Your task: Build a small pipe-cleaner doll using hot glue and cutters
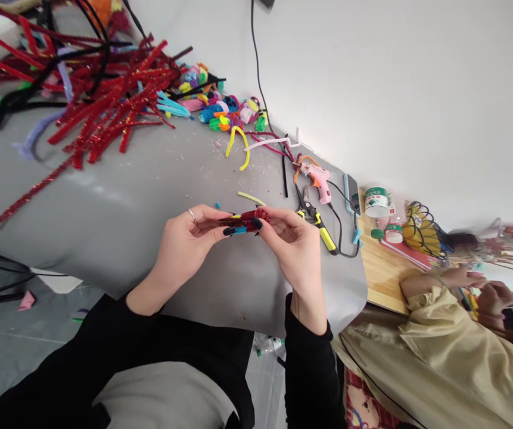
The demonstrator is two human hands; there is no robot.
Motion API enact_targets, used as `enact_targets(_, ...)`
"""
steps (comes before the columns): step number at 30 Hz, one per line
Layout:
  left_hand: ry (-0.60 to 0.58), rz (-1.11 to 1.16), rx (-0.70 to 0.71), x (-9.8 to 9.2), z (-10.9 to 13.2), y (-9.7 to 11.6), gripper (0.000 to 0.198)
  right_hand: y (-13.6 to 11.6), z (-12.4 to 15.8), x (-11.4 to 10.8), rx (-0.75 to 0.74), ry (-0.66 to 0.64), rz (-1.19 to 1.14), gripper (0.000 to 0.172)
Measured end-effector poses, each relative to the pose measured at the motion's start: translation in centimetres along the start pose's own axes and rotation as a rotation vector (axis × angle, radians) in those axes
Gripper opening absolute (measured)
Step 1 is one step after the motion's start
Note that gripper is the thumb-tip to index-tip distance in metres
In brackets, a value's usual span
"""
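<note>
A small red pipe-cleaner figure (249, 221) with bits of blue and yellow is held over the near part of the grey table. My left hand (191, 241) pinches its left end between thumb and fingers. My right hand (289, 238) is closed on the tightly wound right end, the thumb in front. The fingers cover much of the piece, so its full shape is hidden. Just behind the hands lies a short pale yellow strip (251, 197). Beside my right hand is a pair of black and yellow pliers (319, 223).
Loose red tinsel pipe cleaners (117, 95) pile up at the left. Small colourful pipe-cleaner pieces (233, 113) line the wall. A pink glue gun (319, 179) with a cable and a phone (352, 193) lie at the right. Another person's sleeve (439, 322) is close by.
</note>
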State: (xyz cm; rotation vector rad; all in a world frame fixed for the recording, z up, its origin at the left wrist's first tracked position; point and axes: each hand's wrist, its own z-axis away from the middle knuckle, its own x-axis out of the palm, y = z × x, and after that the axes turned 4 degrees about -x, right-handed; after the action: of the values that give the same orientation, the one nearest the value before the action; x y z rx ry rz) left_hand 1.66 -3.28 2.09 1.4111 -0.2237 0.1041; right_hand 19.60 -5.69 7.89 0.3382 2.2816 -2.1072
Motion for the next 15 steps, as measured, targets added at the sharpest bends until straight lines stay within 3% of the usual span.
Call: enact_targets(15,0.000,-0.020,-0.010,0.13,-0.05,0.45,0.042,0.21,-0.20,-0.01,-0.026,0.003,0.024,0.022)
